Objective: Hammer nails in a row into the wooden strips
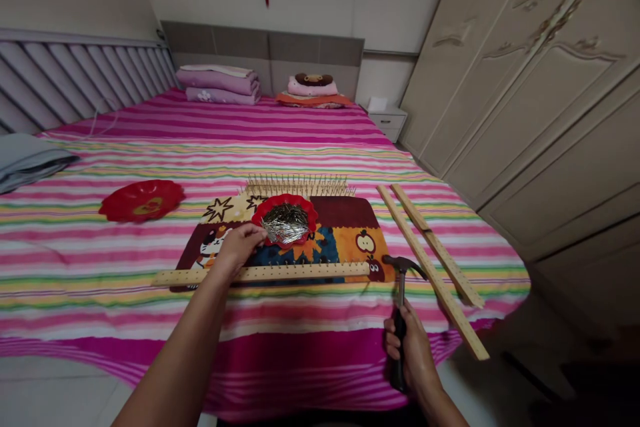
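My right hand (pixel 407 337) is wrapped round the black handle of a claw hammer (pixel 401 287), whose head is off the right end of a wooden strip. My left hand (pixel 245 243) reaches to the left rim of a red scalloped dish (pixel 256 219), fingertips pinched together by the heap of metal nails (pixel 287 223) inside it. Whether a nail is between those fingers is too small to tell. Below the dish, the drilled wooden strip (pixel 300 272) lies across a printed mat (pixel 345 213); nails stand along its right part, and my left forearm crosses over it.
Behind the dish lie wooden strips bristling with upright nails (pixel 300 185). Two long drilled strips (pixel 435 273) rest on the right of the striped bedspread (pixel 310 153). A red scalloped plate (pixel 143 200) is on the left. Folded bedding (pixel 220 83) sits at the headboard; a wardrobe (pixel 530 93) stands right.
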A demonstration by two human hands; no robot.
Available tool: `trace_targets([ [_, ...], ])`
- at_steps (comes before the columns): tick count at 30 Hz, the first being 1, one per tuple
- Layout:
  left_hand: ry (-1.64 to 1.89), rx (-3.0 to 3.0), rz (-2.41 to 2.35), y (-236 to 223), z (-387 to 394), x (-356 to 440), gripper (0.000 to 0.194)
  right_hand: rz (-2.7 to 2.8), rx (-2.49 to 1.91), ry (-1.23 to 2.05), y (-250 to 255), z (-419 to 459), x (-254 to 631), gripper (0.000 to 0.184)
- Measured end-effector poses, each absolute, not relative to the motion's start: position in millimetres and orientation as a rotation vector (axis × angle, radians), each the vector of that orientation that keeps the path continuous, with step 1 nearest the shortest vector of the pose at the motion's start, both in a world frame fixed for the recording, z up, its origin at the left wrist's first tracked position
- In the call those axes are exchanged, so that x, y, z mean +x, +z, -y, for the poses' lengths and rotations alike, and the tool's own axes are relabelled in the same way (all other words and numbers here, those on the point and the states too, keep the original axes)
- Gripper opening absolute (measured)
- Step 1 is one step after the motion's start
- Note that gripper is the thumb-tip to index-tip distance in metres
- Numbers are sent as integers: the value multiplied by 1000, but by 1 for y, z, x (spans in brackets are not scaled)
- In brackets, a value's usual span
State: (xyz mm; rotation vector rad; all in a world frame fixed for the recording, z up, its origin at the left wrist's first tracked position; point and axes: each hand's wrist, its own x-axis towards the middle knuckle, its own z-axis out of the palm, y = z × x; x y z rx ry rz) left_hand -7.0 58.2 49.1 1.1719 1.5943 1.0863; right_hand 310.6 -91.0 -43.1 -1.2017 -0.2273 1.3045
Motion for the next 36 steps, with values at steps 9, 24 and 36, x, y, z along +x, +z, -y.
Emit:
trace_targets([
  [9,1290,850,-1457,43,-54,-7,37,245,-1179,1326,-41,91,310,38],
  [24,1409,630,-1485,48,-49,-7,15,220,-1153,1355,-45,90,313,34],
  [36,1344,694,-1487,37,-16,-31,31,229,-1164,1364,-42,91,312,33],
])
